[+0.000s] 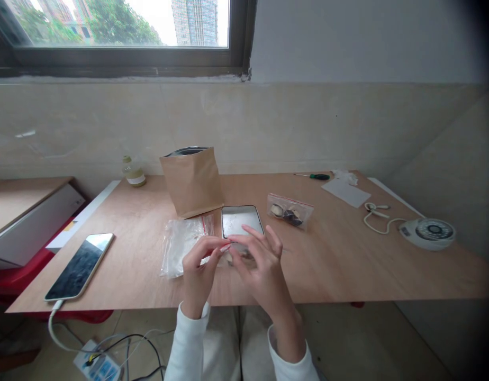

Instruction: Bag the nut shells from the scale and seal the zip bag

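Note:
Near the front edge of the table, both my hands pinch the red-edged top of a small clear zip bag (240,259). My left hand (199,270) has thumb and forefinger closed on the left part of that edge. On the right, my right hand (264,267) grips it with thumb and forefinger, other fingers raised. Pale and brownish bits show inside the bag, partly hidden by my fingers. Just behind lies a silver rectangular tray or plate (240,218). A stack of clear plastic bags (181,246) is beside my left hand.
A brown paper pouch (193,182) stands upright behind. Another filled zip bag (290,210) lies right of the tray. A charging phone (81,266) is at left, a small bottle (133,172) at back left. Farther right are a screwdriver (318,177), white paper (346,191) and a white corded device (427,233).

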### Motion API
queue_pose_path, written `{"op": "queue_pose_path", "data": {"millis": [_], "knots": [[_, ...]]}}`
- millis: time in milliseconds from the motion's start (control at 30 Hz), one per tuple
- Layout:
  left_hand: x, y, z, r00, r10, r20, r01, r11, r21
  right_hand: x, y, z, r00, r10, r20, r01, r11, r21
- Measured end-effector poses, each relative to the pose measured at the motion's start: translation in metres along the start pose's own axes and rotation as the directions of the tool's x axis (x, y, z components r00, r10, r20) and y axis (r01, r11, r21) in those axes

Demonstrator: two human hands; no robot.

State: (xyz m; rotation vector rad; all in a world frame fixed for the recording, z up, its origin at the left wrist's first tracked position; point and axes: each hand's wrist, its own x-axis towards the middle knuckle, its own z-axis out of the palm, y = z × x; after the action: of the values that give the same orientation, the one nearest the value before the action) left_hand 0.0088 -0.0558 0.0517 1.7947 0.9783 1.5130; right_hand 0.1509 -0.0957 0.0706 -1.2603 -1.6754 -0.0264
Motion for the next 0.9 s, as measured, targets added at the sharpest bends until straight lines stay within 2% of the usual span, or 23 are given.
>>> {"op": "queue_pose_path", "data": {"millis": [67,167,333,500,733,900], "knots": [[0.0,0.0,0.002,0.999,-0.004,0.041,0.004,1.0,0.001,-0.001,0.002,0.003,1.0,0.007,-0.016,-0.006,1.0,0.01],[0.0,0.001,0.005,0.993,-0.076,0.093,0.078,0.997,-0.021,-0.002,0.009,0.004,0.999,0.027,-0.046,-0.028,1.0,-0.009],[-0.002,0.007,0.013,0.979,-0.173,0.112,0.177,0.984,-0.025,-0.004,0.016,0.007,0.993,0.079,-0.084,-0.079,0.997,-0.007],[-0.004,0.008,0.019,0.983,-0.138,0.123,0.135,0.99,0.032,-0.007,0.018,0.014,0.982,0.129,-0.138,-0.129,0.992,0.009],[-0.003,0.006,0.015,0.997,-0.068,0.02,0.066,0.995,0.081,-0.007,0.025,0.009,0.996,0.083,0.014,-0.084,0.992,0.1],[-0.002,0.004,0.009,0.997,-0.079,-0.007,0.079,0.993,0.087,-0.007,0.032,0.003,0.996,0.093,0.015,-0.094,0.989,0.112]]}}
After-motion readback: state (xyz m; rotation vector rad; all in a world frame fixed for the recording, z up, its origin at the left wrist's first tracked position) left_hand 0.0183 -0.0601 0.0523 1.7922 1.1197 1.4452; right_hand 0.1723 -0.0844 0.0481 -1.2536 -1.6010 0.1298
